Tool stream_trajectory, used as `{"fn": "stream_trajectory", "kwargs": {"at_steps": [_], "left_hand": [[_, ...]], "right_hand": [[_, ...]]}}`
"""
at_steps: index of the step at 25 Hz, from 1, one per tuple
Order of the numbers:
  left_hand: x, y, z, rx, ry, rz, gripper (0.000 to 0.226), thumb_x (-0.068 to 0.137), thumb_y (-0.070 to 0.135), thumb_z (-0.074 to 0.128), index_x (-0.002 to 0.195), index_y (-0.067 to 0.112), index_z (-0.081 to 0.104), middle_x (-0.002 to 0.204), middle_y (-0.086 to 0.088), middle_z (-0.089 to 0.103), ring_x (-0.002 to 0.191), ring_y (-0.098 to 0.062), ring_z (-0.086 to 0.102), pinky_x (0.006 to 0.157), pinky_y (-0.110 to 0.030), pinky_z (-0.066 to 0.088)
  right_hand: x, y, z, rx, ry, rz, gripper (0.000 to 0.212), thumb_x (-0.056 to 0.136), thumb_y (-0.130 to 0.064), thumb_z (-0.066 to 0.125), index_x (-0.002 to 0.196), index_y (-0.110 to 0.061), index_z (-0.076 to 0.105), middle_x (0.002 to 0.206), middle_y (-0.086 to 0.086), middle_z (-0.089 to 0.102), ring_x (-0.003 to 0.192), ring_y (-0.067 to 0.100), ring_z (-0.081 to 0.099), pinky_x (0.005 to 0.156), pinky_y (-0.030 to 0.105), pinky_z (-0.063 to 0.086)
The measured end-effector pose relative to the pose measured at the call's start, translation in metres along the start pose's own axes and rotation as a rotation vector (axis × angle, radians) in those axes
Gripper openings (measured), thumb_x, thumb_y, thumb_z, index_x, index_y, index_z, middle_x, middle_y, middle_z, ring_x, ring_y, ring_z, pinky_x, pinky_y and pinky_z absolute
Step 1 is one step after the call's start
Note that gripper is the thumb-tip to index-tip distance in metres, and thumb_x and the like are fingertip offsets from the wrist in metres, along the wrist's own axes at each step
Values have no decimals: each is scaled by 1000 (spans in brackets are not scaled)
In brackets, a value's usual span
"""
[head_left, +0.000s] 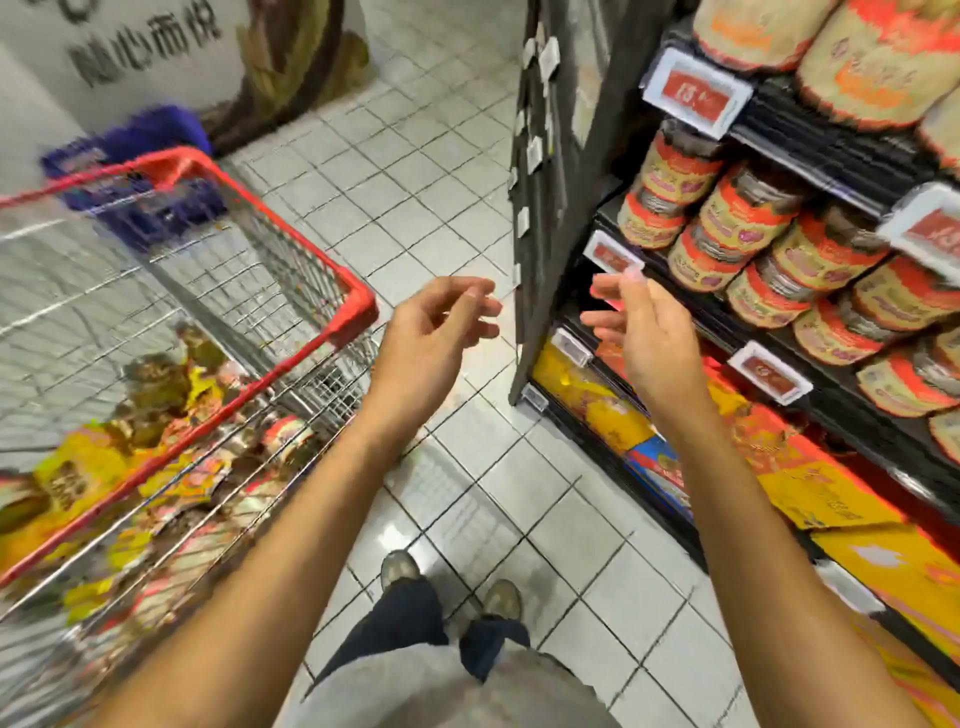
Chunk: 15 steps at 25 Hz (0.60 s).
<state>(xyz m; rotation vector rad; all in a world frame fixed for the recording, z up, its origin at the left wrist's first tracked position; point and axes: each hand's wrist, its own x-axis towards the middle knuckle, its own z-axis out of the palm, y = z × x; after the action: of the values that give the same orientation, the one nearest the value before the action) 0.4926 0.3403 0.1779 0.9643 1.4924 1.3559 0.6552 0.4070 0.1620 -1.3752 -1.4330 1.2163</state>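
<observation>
Two bare hands hang in mid-air between a cart and a shelf. The left hand (441, 322) has a slack grip, its fingers loosely curled round nothing, just past the corner of the wire shopping cart with a red plastic rim (358, 306). The right hand (644, 332) is likewise empty, grip open, with its fingertips near a small white-framed red price tag (613, 257) on the edge of the black metal shelf (831, 150).

The round jars with orange-red and cream labels and dark lids (748, 218) sit packed in close rows on the middle shelf, to the right of the right hand and apart from it.

Likely hazards:
- **Dislodged neighbours:** drawing one jar from so tight a row may send others off the shelf edge onto the white tiled floor (415, 171).
- **One-handed lift:** a smooth jar may slip from a single hand.
- **Snagging:** the projecting price tags may catch knuckles or a jar on its way out.
- **Cart rim:** it stands close at the left, where a swinging forearm could strike it.

Obstructions are the dark upright end post (545, 234) just beyond both hands and the upper shelf overhanging the jars, which limits any lift.

Also present are yellow and brown snack packets (156, 395) in the cart, a blue plastic basket (150, 171) behind it, yellow and orange cartons (597, 405) on the lowest shelf, and large cream tubs (883, 67) above.
</observation>
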Motion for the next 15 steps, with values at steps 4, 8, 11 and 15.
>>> {"fn": "stream_trajectory", "kwargs": {"at_steps": [4, 8, 11, 15], "left_hand": [[-62, -3, -104, -68, 339, -33, 19, 97, 5, 43, 106, 2, 59, 81, -3, 62, 64, -6, 60, 58, -10, 44], [-112, -18, -205, -140, 624, -45, 17, 96, 4, 44, 101, 7, 60, 80, -3, 64, 61, -4, 60, 58, -10, 48], [-134, -28, -288, -166, 772, -51, 16, 96, 5, 45, 96, 10, 60, 79, -3, 62, 54, 0, 59, 52, -9, 45], [-152, -34, -416, -147, 891, -112, 18, 96, 8, 44, 90, 13, 60, 77, -1, 62, 48, 2, 57, 46, -8, 42]], "right_hand": [[-27, -41, 101, 119, -285, -65, 33, 93, -38, 32, 91, -22, 61, 86, -1, 66, 65, 3, 64, 61, 11, 46], [-64, -60, 215, 170, -563, -133, 30, 101, -23, 32, 96, -15, 60, 84, 2, 65, 62, 1, 64, 64, 16, 51], [-91, -66, 301, 131, -712, -196, 27, 101, -21, 33, 99, -17, 60, 88, -1, 65, 68, 1, 65, 66, 13, 49], [-124, -74, 420, 80, -803, -123, 28, 101, -21, 34, 98, -16, 61, 88, -1, 65, 68, -1, 63, 63, 14, 50]]}}
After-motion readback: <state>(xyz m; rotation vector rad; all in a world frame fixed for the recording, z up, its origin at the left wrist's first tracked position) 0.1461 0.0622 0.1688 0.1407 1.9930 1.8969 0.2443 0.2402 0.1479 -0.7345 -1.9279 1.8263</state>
